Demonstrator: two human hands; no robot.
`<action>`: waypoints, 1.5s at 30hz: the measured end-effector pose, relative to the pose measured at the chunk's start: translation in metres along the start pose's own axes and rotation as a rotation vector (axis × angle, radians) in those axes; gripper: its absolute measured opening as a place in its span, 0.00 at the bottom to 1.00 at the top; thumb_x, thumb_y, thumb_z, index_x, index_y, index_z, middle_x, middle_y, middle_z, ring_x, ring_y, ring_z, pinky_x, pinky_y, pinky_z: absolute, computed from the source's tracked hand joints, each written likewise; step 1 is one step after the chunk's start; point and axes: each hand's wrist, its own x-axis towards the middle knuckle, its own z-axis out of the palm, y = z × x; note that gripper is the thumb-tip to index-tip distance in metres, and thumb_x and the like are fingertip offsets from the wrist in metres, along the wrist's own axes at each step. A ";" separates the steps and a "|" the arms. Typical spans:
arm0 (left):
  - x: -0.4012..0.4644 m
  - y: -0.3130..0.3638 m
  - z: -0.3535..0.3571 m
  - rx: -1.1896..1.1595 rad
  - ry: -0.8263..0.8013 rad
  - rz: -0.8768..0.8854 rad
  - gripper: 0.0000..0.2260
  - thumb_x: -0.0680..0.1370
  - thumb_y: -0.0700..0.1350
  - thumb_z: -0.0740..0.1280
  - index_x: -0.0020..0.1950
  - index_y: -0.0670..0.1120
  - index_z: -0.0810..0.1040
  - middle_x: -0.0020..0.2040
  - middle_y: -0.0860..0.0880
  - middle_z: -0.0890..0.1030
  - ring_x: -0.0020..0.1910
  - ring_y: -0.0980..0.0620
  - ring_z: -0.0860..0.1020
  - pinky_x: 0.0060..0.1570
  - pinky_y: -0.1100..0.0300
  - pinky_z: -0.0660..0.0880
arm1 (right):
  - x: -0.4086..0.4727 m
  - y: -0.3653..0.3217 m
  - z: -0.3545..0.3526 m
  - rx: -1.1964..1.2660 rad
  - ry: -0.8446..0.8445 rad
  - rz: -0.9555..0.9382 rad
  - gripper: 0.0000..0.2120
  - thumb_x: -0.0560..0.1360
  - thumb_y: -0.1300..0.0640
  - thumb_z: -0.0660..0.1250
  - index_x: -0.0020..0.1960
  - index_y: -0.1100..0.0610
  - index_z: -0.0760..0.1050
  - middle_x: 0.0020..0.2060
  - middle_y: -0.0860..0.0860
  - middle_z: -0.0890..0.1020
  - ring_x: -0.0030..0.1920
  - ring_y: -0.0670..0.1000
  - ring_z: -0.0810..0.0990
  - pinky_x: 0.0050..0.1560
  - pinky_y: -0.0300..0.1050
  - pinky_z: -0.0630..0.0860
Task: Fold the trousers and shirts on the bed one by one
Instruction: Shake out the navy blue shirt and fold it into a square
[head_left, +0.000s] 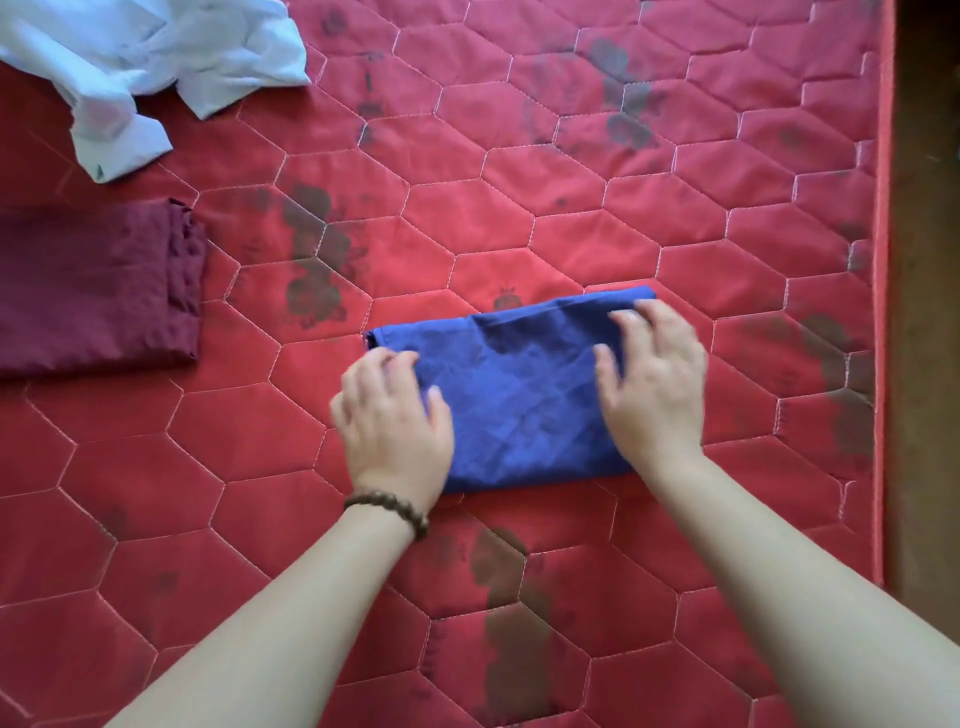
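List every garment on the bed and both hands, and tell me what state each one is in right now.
blue garment: folded into a compact rectangle, flat on the mattress.
maroon garment: folded, lying apart at the left edge.
white garment: crumpled, not yet folded, top left.
left hand: fingers relaxed, resting on the blue garment's left end.
right hand: fingers spread, resting on its right end.
bead bracelet: worn on the left wrist.

Two bare forearms in view, no sleeves showing on either. Left hand (392, 415): no rings visible; brown round-bead bracelet (388, 509) sits at the wrist, single strand, beads dark and wood-like. Right hand (652, 384): no rings, watch or band visible at the wrist. Fingers slightly motion-blurred, nail detail unreadable.
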 end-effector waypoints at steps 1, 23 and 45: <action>0.000 0.007 0.007 0.054 -0.074 0.130 0.20 0.72 0.46 0.68 0.63 0.42 0.75 0.64 0.40 0.74 0.65 0.39 0.71 0.61 0.43 0.68 | 0.000 -0.009 0.007 -0.013 -0.059 -0.172 0.19 0.75 0.55 0.66 0.64 0.61 0.75 0.66 0.60 0.74 0.67 0.62 0.71 0.66 0.61 0.66; -0.015 -0.036 0.031 -0.076 -0.232 0.052 0.22 0.79 0.52 0.62 0.73 0.56 0.66 0.78 0.42 0.53 0.77 0.41 0.50 0.75 0.44 0.48 | -0.001 0.049 0.031 0.182 -0.394 -0.012 0.26 0.80 0.48 0.59 0.75 0.42 0.54 0.78 0.51 0.44 0.78 0.52 0.44 0.76 0.57 0.43; 0.008 -0.060 -0.064 -0.394 -0.315 -0.233 0.20 0.74 0.41 0.70 0.65 0.52 0.77 0.53 0.48 0.75 0.52 0.46 0.77 0.49 0.68 0.64 | -0.025 -0.051 -0.026 0.358 -0.384 0.440 0.19 0.78 0.54 0.64 0.68 0.43 0.72 0.49 0.50 0.71 0.50 0.53 0.75 0.46 0.42 0.64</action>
